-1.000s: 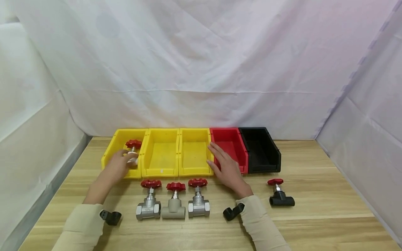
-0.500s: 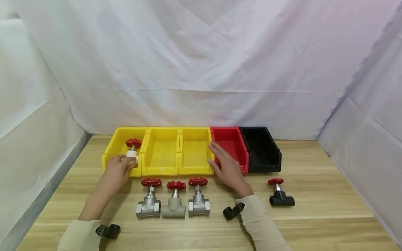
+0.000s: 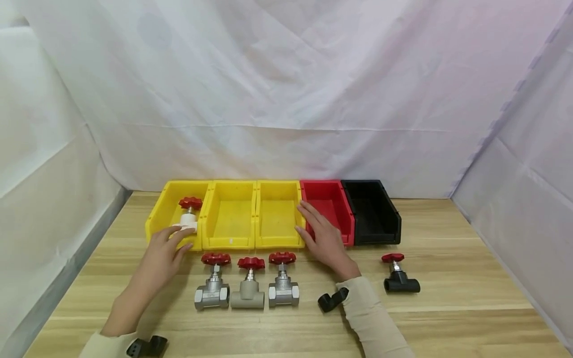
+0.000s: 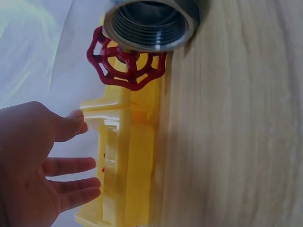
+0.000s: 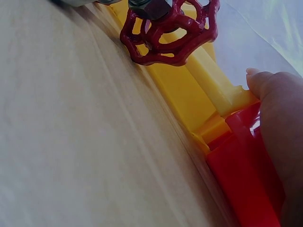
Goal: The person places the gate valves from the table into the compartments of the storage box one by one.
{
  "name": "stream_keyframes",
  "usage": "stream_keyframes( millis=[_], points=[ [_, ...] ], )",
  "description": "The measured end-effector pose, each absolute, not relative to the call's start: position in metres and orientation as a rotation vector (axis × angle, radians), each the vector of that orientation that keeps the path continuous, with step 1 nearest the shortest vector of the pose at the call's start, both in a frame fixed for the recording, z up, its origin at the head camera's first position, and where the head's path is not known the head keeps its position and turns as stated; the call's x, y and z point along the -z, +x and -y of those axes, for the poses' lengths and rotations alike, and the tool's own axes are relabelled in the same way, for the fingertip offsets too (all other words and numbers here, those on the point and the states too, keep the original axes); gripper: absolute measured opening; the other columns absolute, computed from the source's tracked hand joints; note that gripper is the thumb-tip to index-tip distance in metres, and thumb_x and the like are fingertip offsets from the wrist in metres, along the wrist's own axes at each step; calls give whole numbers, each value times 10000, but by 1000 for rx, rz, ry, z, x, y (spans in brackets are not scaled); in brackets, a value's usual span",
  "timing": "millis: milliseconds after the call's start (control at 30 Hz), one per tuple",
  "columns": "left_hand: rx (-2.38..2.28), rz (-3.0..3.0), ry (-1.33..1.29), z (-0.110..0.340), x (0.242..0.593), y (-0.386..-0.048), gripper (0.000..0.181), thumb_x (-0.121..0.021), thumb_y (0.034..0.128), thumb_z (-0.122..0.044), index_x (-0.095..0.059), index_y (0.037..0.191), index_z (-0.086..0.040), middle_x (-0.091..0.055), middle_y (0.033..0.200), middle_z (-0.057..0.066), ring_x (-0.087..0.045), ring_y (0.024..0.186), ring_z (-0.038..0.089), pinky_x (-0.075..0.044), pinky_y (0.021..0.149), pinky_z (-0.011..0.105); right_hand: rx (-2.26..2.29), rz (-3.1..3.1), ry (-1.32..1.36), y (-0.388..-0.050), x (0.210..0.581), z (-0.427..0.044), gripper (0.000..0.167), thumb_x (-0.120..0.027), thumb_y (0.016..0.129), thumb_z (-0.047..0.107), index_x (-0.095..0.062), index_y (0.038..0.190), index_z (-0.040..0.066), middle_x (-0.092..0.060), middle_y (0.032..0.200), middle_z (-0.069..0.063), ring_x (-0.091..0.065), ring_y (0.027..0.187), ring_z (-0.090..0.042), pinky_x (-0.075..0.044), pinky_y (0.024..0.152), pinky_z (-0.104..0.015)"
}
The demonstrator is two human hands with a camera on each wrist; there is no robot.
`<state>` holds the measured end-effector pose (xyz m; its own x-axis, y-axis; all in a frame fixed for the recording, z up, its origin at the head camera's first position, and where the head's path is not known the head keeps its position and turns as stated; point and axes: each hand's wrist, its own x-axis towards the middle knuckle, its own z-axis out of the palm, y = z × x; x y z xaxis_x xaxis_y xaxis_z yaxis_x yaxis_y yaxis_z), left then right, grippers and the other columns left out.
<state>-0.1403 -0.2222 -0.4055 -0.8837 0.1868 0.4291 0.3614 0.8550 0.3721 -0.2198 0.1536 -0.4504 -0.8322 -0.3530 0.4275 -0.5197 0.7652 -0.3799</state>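
A white valve with a red handwheel lies in the leftmost yellow bin. My left hand is over that bin's front wall, fingertips close to the valve. In the left wrist view the thumb and fingers are spread with nothing between them. My right hand rests with extended fingers on the edge between the right yellow bin and the red bin. In the right wrist view its thumb is by the yellow bin's rim; the other fingers are hidden there.
In front of the bins stand a steel valve, a grey valve and another steel valve. A black valve lies to the right. A middle yellow bin and a black bin complete the row before a white curtain.
My left hand has let go of the white valve and drawn back toward the front of the leftmost bin, leaving the valve inside. The right hand has stayed in place.
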Motion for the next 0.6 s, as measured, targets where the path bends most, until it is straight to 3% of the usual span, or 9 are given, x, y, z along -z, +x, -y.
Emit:
stream_keyframes(
  millis=[200, 433, 600],
  points=[
    [652, 2616, -463, 220, 404, -130, 385, -711, 838, -16, -612, 1210, -17, -543, 1164, 276, -487, 1055, 461, -419, 873, 623, -708, 2640, 672, -221, 452, -153, 647, -632, 917, 360, -352, 1489, 247, -219, 1548, 160, -388, 1313, -166, -510, 854, -486],
    [674, 2539, -549, 212, 398, -117, 427, -717, 815, 38, -631, 1217, -75, -568, 1146, 212, -563, 972, 390, -510, 758, 548, -705, 2647, 667, -220, 452, -153, 646, -626, 920, 360, -344, 1492, 255, -213, 1549, 161, -386, 1314, -168, -506, 853, -490],
    [706, 2550, -562, 206, 396, -109, 424, -722, 816, 26, -641, 1209, -112, -570, 1147, 195, -577, 967, 384, -514, 764, 546, -700, 2625, 673, -219, 451, -154, 652, -635, 915, 352, -345, 1491, 259, -238, 1547, 136, -402, 1304, -178, -516, 847, -475]
  ],
)
